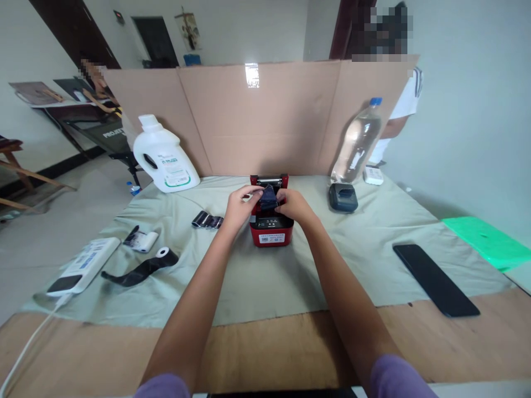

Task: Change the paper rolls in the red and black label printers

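A red and black device, which looks like a small label printer [271, 224], stands in the middle of the cloth with its lid raised. My left hand [243, 205] reaches over its left side, thumb and fingers pinched on the edge of a dark shiny ribbon [269, 197]. At the ribbon's other edge, the fingers of my right hand [295, 205] are closed on it. The ribbon lies over the open printer and covers most of its inside. Left of the printer rests a folded dark shiny strip [207, 220].
Leftward lie a black ribbon roll [149, 266], a small white roll [143, 240] and a white power strip [85, 265]. A detergent jug [166, 160], a water bottle [359, 143] and a dark square object [343, 197] stand farther back. Cardboard [257, 121] walls the rear; a phone [433, 279] lies right.
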### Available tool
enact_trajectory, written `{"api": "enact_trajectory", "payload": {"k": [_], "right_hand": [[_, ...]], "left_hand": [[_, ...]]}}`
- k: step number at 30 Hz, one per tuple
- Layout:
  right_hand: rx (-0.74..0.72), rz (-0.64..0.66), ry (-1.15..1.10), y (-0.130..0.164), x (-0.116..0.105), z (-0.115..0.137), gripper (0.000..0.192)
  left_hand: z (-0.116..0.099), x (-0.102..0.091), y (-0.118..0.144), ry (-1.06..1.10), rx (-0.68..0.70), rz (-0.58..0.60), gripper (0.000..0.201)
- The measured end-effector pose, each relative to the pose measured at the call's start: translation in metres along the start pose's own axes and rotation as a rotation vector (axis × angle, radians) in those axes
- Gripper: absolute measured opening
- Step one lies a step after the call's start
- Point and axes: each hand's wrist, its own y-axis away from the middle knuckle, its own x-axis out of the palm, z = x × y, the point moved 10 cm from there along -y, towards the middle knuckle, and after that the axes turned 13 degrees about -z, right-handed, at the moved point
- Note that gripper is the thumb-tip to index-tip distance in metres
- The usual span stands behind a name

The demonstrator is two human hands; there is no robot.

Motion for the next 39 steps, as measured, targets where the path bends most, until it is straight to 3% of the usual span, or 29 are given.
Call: {"api": "enact_trajectory", "payload": {"k": [9, 13, 17, 20, 27, 32, 35, 39], "right_hand": [[0.075, 0.037, 0.107, 0.006, 0.005, -0.004, 0.020], [0.117, 0.049, -0.010, 0.001, -0.008, -0.008, 0.022], [0.202, -0.237, -0.134, -0.010, -0.042, -0.023, 0.028], [0.131, -0.339, -0.379, -0.013, -0.045, -0.017, 0.035], [0.184, -0.311, -0.564, -0.003, -0.039, -0.018, 0.045], [0.263, -0.291, -0.614, 0.002, -0.032, -0.019, 0.060], [0.258, -0.297, -0.577, 0.005, -0.032, -0.019, 0.056], [0.179, -0.290, -0.557, 0.019, -0.033, -0.023, 0.035]], "left_hand": [[-0.013, 0.008, 0.007, -0.069, 0.073, 0.054, 0.019], [-0.016, 0.008, 0.010, -0.107, 0.086, 0.077, 0.020], [-0.025, 0.006, 0.010, -0.172, 0.110, 0.090, 0.019], [-0.033, 0.008, 0.011, -0.225, 0.161, 0.150, 0.020], [-0.060, 0.017, 0.028, -0.463, 0.291, 0.412, 0.025], [-0.077, 0.016, 0.039, -0.525, 0.276, 0.506, 0.030], [-0.079, 0.011, 0.043, -0.486, 0.232, 0.506, 0.031], [-0.079, 0.007, 0.049, -0.512, 0.211, 0.516, 0.026]]}}
